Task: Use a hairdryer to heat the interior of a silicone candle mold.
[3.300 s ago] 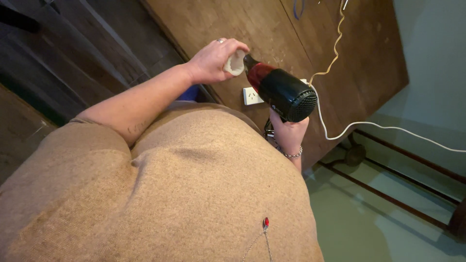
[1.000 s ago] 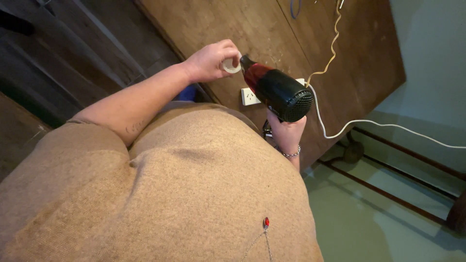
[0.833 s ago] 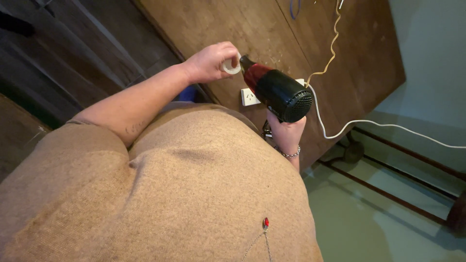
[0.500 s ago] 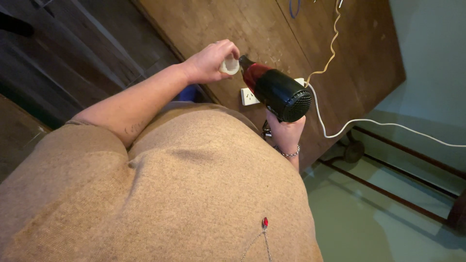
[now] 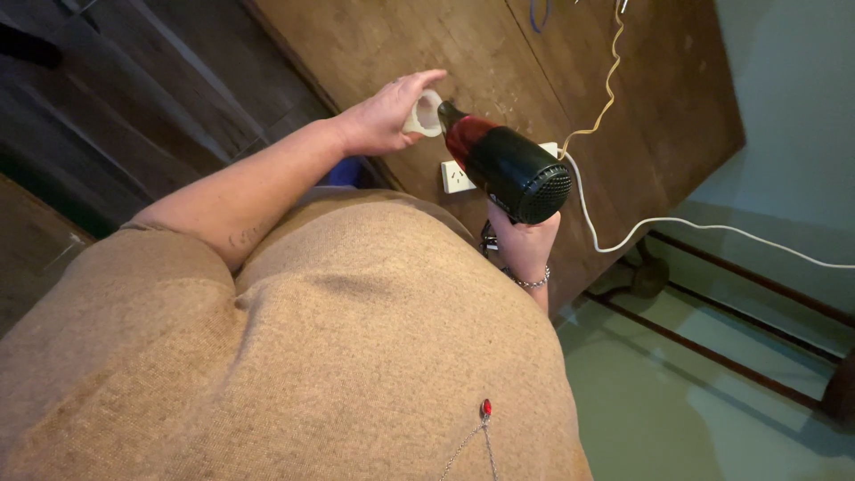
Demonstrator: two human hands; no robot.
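My right hand [image 5: 525, 245] grips the handle of a black and red hair dryer [image 5: 503, 165], whose nozzle points up and left. My left hand [image 5: 383, 116] holds a small white ring-shaped piece [image 5: 424, 114] right at the dryer's nozzle tip. Both hands are raised in front of a brown wooden cabinet [image 5: 401, 44]. A silver bracelet [image 5: 533, 282] sits on my right wrist.
A white wall socket [image 5: 457, 177] is mounted on the wooden cabinet behind the dryer. A white cord [image 5: 677, 223] runs off to the right over a pale green floor [image 5: 677, 392]. A dark wooden rail frame [image 5: 739, 356] stands at the lower right. My tan sweater [image 5: 312, 356] fills the foreground.
The white piece has turned in my left hand, so its open ring now faces the dryer's nozzle. The dryer has stayed almost still.
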